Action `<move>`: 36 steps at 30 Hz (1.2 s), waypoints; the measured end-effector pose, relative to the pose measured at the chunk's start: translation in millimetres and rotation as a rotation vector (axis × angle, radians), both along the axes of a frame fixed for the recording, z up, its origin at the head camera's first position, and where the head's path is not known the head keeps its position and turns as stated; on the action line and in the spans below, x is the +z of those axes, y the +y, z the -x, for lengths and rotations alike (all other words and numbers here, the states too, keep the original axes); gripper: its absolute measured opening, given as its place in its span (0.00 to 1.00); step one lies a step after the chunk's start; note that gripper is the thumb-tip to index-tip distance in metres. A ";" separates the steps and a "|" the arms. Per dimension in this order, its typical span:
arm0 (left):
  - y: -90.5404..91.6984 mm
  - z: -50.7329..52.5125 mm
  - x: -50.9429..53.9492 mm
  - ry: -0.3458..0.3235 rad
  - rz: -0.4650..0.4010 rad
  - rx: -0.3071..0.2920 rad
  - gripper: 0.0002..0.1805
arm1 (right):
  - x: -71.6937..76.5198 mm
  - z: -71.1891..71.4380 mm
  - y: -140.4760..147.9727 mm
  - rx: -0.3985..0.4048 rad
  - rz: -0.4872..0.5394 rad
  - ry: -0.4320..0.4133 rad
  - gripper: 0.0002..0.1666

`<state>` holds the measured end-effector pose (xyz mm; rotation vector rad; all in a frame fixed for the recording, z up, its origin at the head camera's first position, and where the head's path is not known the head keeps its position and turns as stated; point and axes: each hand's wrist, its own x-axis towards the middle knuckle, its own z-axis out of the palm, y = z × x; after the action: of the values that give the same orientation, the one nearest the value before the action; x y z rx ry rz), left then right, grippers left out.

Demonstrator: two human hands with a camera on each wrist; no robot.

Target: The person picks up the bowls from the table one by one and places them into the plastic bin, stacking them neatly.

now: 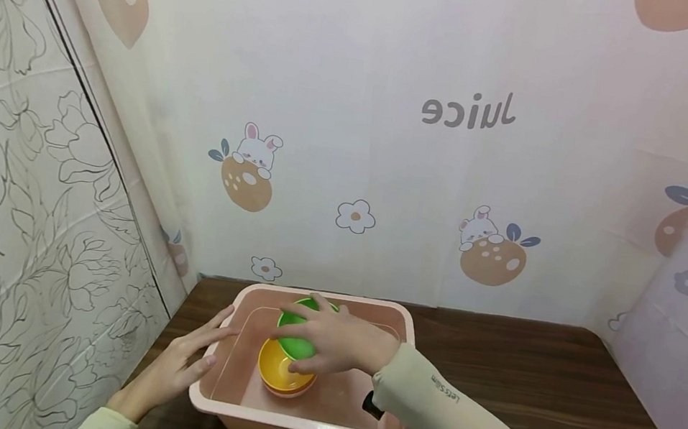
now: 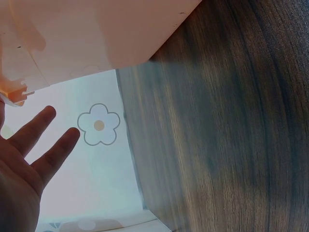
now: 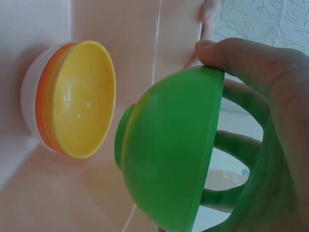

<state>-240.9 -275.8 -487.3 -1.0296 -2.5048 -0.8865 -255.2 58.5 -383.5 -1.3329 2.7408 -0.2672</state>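
Observation:
My right hand (image 1: pixel 334 340) grips a green bowl (image 3: pixel 169 150) by its rim from above, thumb on one side and fingers spread across the far side. The green bowl is held apart from a nested stack beneath it in the head view. A yellow bowl (image 3: pixel 84 99) tops that stack, with an orange bowl (image 3: pixel 45 96) and a pale bowl (image 3: pixel 30 94) under it. All stand inside a pink basin (image 1: pixel 300 424). My left hand (image 1: pixel 177 363) lies at the basin's left rim with its fingers extended, touching the edge.
The basin stands on a dark wooden table (image 1: pixel 509 396), which extends to the right. A patterned white curtain (image 1: pixel 367 138) hangs behind, and a flower-printed panel (image 1: pixel 26 202) rises at the left.

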 end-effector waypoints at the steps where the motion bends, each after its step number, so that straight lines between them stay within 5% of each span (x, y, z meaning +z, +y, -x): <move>1: -0.2 0.1 -0.3 0.003 0.000 -0.002 0.28 | -1.2 0.2 -1.8 0.007 -0.003 0.008 0.33; 36: 0.4 -0.1 1.2 -0.007 -0.016 -0.034 0.28 | -34.1 12.0 -44.3 0.095 -0.117 0.056 0.33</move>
<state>-240.8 -275.4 -486.0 -1.0685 -2.4890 -0.9195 -267.2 14.2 -417.6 -1.4554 2.6803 -0.0624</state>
